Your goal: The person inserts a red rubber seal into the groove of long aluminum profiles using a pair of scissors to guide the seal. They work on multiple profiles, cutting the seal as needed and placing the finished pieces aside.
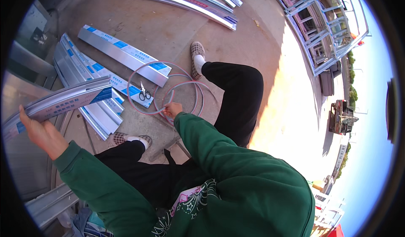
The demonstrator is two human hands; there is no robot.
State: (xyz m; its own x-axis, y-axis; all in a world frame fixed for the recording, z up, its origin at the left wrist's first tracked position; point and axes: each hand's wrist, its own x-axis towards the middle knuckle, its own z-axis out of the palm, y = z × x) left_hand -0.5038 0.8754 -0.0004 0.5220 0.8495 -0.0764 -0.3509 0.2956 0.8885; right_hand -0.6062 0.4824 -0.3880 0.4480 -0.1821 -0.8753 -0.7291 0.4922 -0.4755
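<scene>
- Head view: left hand (44, 138) fingers clasp long silver blue-filmed metal profile (71, 98); likely stiff, slick; hold mid-length.
- Right hand (173, 109) pinches grey-pink coiled strip (159, 111); likely soft, springy.

The concrete floor (236, 47) bears a broad metal profile (122, 53), stacked profiles (101, 115) beside it, a bundle (183, 0) beyond, apparently tubing loops (185, 83) nearer.
</scene>
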